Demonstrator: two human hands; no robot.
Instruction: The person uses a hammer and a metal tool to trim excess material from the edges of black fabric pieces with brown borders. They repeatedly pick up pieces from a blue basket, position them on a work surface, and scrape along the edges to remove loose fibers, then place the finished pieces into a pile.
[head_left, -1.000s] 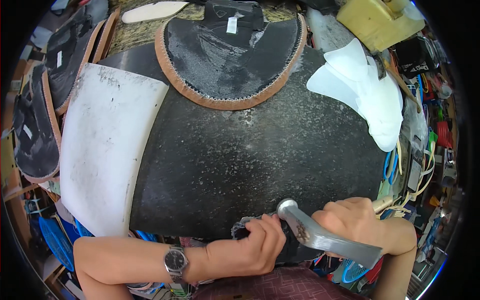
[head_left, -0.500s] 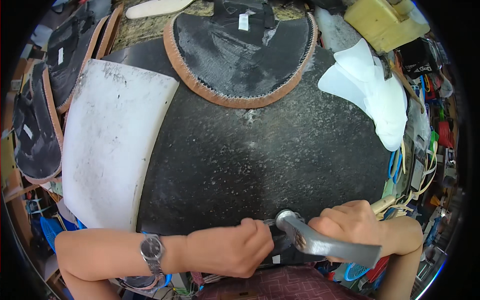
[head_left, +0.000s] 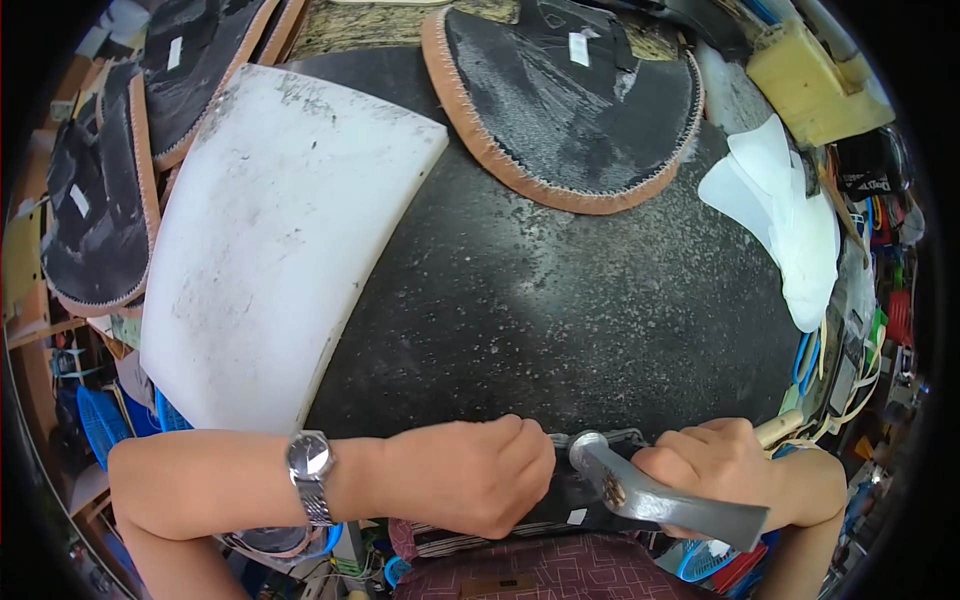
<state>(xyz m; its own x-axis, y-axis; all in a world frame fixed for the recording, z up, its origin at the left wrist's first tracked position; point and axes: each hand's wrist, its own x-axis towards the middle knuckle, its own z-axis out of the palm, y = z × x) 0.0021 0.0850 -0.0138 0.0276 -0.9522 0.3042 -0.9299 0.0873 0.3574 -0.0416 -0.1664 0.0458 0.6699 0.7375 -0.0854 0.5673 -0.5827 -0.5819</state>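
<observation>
My right hand point(head_left: 710, 462) is wrapped round the wooden handle point(head_left: 780, 429) of a hammer. Its grey metal head point(head_left: 680, 505) lies across the front of that hand, the round face pointing toward my left hand point(head_left: 470, 475). That left hand is closed, a watch on its wrist, with its knuckles just left of the hammer face. What its fingers pinch is hidden. Under the hammer, at the near edge of the black work surface point(head_left: 520, 330), lies a dark piece with a small white label point(head_left: 577, 517); my hands cover much of it.
A thick white board point(head_left: 280, 230) covers the left side. A black sandal piece with stitched brown edging point(head_left: 590, 130) lies at the far side; similar sandals point(head_left: 100, 200) sit far left. White plastic sheets point(head_left: 790, 220) and a yellow container point(head_left: 815, 85) are at right.
The whole view has shifted, so the board and sandal piece appear farther right. Both hands and the hammer keep nearly the same places relative to each other.
</observation>
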